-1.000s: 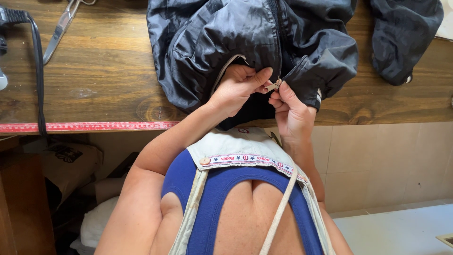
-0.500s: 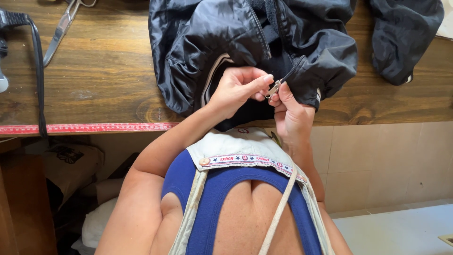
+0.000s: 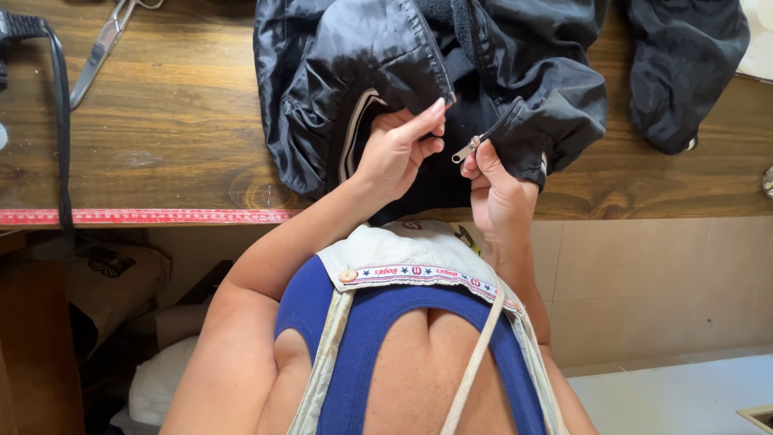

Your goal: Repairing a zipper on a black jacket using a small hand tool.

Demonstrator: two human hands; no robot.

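A black jacket (image 3: 370, 72) lies crumpled on a wooden table (image 3: 177, 121), its front hanging over the near edge. My left hand (image 3: 398, 149) pinches the left zipper edge of the jacket between thumb and fingers. My right hand (image 3: 499, 189) holds the other zipper edge, with the silver zipper slider (image 3: 465, 149) sticking out above its fingers. The two hands are a few centimetres apart, just in front of the table edge.
Metal scissors (image 3: 101, 48) lie at the table's far left, beside a black cable (image 3: 60, 113). A red measuring tape (image 3: 145, 216) runs along the table's front edge. Another dark garment (image 3: 684, 72) lies at the right. Bags and bundles sit under the table on the left.
My hands, joined at the zipper a second ago, have come apart; the left hand now holds one zipper edge, the right the other with the slider.
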